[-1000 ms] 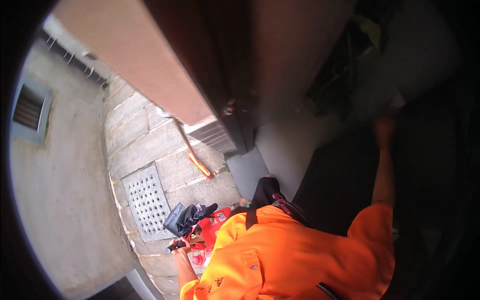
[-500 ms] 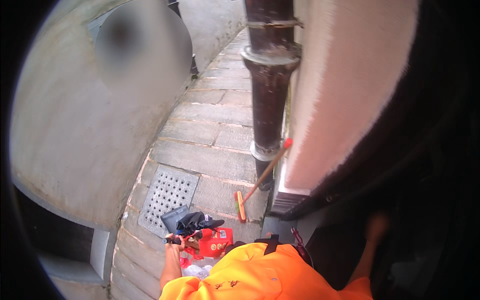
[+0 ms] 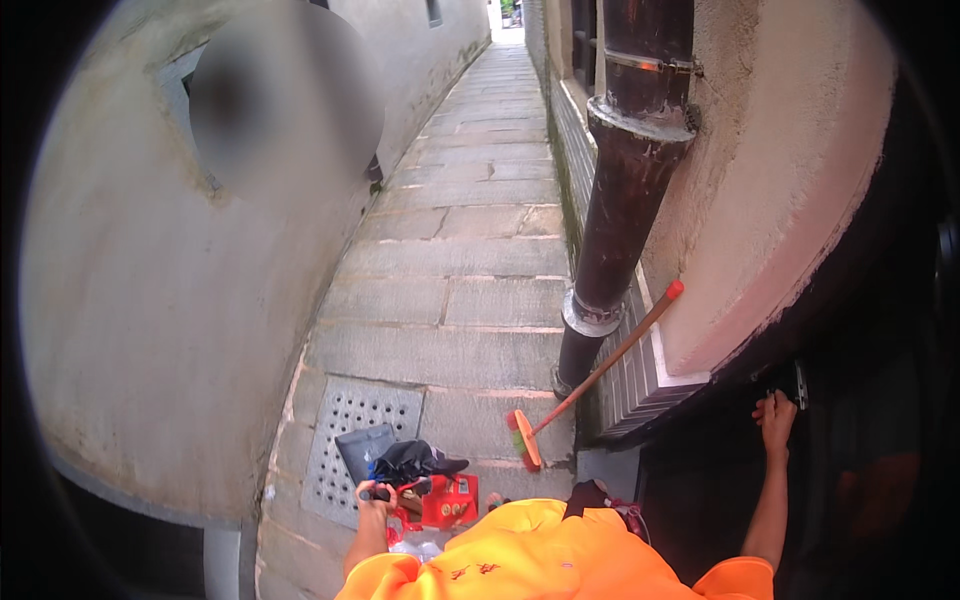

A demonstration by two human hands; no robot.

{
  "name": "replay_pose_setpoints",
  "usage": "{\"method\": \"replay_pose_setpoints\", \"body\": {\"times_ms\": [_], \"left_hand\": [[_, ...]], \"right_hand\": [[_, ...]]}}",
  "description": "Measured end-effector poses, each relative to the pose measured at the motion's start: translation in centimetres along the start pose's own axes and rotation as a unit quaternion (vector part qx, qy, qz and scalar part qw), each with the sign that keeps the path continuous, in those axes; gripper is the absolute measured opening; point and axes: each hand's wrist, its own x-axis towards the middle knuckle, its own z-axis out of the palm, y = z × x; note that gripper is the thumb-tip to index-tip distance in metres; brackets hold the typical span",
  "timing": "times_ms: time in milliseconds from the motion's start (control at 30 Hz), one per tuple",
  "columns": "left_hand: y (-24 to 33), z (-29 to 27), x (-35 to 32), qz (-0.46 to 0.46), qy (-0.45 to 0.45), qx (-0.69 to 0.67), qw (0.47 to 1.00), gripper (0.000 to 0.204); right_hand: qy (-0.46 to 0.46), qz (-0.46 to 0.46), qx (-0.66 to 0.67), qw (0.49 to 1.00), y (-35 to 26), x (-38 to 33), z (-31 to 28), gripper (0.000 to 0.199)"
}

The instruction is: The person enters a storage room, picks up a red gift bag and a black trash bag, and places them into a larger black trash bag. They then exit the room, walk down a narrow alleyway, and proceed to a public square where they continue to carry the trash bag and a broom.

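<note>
Low in front of me, my left hand (image 3: 374,500) is closed round a dark, rod-like handle (image 3: 377,491); what it belongs to I cannot tell. Beside that hand are a bunched black thing, perhaps a folded umbrella (image 3: 412,463), and a red printed bag (image 3: 450,502). A flat grey piece (image 3: 364,450) lies just beyond, and clear plastic (image 3: 415,547) shows below. Out to the right, my right hand (image 3: 775,420) reaches to a dark door (image 3: 710,500), fingers curled near a metal fitting (image 3: 800,385). Anything within those fingers is too small to make out.
A broom (image 3: 605,372) with an orange head leans on the right wall beside a dark drainpipe (image 3: 637,190). Ahead runs a narrow stone-paved lane (image 3: 480,230) between walls. A perforated drain cover (image 3: 335,425) is set in the paving at left.
The view has tilted up and shifted left, showing more of the lane. My right hand, blurred before, now sits at the door's metal fitting. My left hand still grips the dark handle.
</note>
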Motion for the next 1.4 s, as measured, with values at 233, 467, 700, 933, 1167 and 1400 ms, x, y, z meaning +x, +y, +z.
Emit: {"method": "replay_pose_setpoints", "body": {"times_ms": [233, 467, 700, 933, 1167, 1400], "left_hand": [[0.1, 3.2, 3.3, -0.021, 0.011, 0.063, 0.998, 0.014], [3.5, 0.5, 8.8, -0.073, 0.109, 0.104, 0.986, 0.016], [2.7, 1.3, 7.8, -0.063, 0.093, 0.186, 0.976, 0.015], [1.6, 1.9, 7.0, -0.066, 0.08, 0.222, 0.969, 0.015], [0.8, 3.3, 6.4, -0.07, 0.073, 0.25, 0.963, 0.015], [0.6, 4.3, 6.7, -0.076, 0.072, 0.267, 0.958, 0.015]], "right_hand": [[0.03, 0.029, 0.018, 0.999, -4.8, -0.7, 4.5, 0.02], [0.084, -0.013, -0.032, 0.996, -5.4, 0.4, 7.1, 0.02], [0.131, -0.01, -0.05, 0.99, -6.6, -0.4, 7.5, 0.019], [0.144, 0.01, -0.064, 0.987, -8.8, -0.9, 8.5, 0.02], [0.18, 0.076, 0.044, 0.98, -9.1, -1.4, 9.0, 0.021], [0.251, 0.146, 0.428, 0.856, -10.1, -1.6, 7.8, 0.022]]}}
